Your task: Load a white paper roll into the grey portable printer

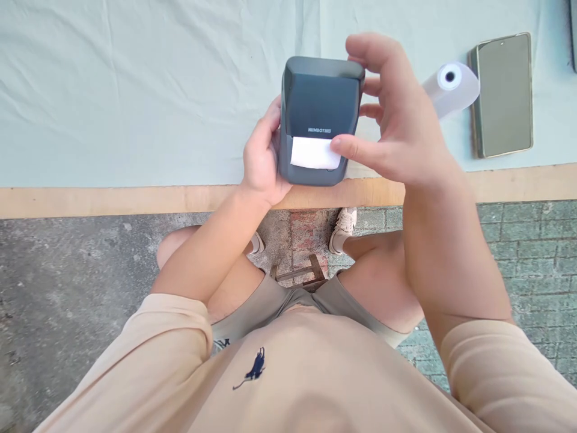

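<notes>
A dark grey NIIMBOT label printer (323, 102) is held above the front edge of the cloth-covered table. A white strip of label paper (311, 153) sticks out of its slot, below the brand name. My left hand (265, 150) is wrapped around the printer's left side, its fingers hidden underneath. On the other side, my right hand (396, 114) has its thumb on the right end of the paper strip. The other fingers of that hand curve around the printer's right edge, their tips partly out of sight.
Right of the printer lies a white paper roll (451, 87) with a dark core hole, partly behind my right hand. Beside it rests a smartphone (505, 96), screen up. A pale cloth (135, 90) covers the table, whose wooden edge (90, 200) runs along the front.
</notes>
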### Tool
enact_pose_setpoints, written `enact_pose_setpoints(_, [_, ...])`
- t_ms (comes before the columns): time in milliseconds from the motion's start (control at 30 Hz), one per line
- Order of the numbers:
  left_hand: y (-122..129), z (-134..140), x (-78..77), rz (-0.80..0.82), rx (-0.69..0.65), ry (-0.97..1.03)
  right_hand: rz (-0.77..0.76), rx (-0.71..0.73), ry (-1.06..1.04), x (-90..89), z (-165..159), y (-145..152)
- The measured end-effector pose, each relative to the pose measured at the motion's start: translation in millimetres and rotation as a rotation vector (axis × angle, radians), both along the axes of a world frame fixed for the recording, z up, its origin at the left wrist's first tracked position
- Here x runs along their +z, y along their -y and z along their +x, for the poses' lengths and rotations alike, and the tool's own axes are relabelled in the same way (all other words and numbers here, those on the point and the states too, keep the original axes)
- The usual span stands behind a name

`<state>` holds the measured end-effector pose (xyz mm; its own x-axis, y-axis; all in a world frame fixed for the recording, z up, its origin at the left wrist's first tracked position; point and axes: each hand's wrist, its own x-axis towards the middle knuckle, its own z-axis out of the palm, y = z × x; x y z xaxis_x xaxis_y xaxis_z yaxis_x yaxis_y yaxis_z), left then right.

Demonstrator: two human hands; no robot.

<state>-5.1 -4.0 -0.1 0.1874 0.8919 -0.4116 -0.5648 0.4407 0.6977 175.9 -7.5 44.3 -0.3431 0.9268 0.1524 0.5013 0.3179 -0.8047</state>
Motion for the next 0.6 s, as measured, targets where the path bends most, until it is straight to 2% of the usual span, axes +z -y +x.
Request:
enact_pose_setpoints(67, [-1.0, 0.8, -2.1, -0.003, 0.015, -0.009, 0.044, 0.03, 0.125, 6.2, 3.4, -0.4])
enact_pose_setpoints(133, [-2.1, 0.9, -3.7, 0.053, -0.003, 0.006, 0.125, -0.005, 0.18, 10.3, 2.8, -0.6])
enact_pose_setpoints(167, [-2.6, 0.8, -3.9, 0.089, -0.019, 0.021, 0.203, -0.077, 0.168, 11.6, 1.0, -0.5])
enact_pose_setpoints(233, [-2.7, 0.1, -3.0, 0.149, -0.052, 0.059, 0.399, -0.314, 0.118, 14.0, -4.6, -0.1])
enact_pose_setpoints(267, [-2.2, -0.3, -1.8, 0.173, -0.075, 0.077, 0.469, -0.423, 0.097, 15.6, -7.7, 0.1])
enact_pose_setpoints(300, [-1.1, -0.7, -0.2, 0.2, -0.107, 0.091, 0.493, -0.473, 0.097, 17.5, -10.7, 0.4])
enact_pose_setpoints(367, [2.0, -1.6, 2.9, 0.259, -0.186, 0.106, 0.402, -0.385, 0.23, 22.3, -15.7, 0.8])
enact_pose_setpoints(467, [6.6, -2.4, 3.9, 0.355, -0.261, 0.132, 0.159, -0.169, 0.598, 29.1, -21.0, 0.8])
enact_pose_setpoints(533, [8.0, -2.4, 1.7, 0.371, -0.257, 0.116, 0.074, -0.168, 0.762, 31.9, -24.2, 0.5])
enact_pose_setpoints(600, [8.1, -1.8, -0.8, 0.374, -0.256, 0.073, 0.019, -0.186, 0.807, 34.2, -27.1, 0.2])
